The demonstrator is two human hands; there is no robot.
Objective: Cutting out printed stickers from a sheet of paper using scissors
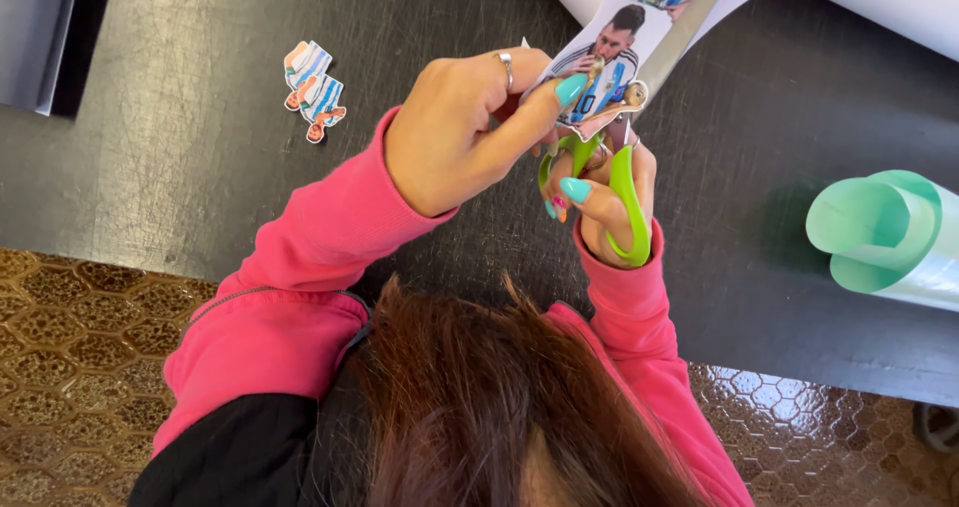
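My left hand, in a pink sleeve and with a ring on one finger, pinches a printed paper sheet showing a player in a striped shirt. My right hand grips green-handled scissors, fingers through the loops. The scissor blades run up along the sheet, cutting beside the printed figure. Both hands are held over a dark table. My nails are teal.
Two small cut-out player figures lie on the table at the left. A rolled green sheet rests at the right edge. White paper lies at the top right. A patterned floor shows below the table edge.
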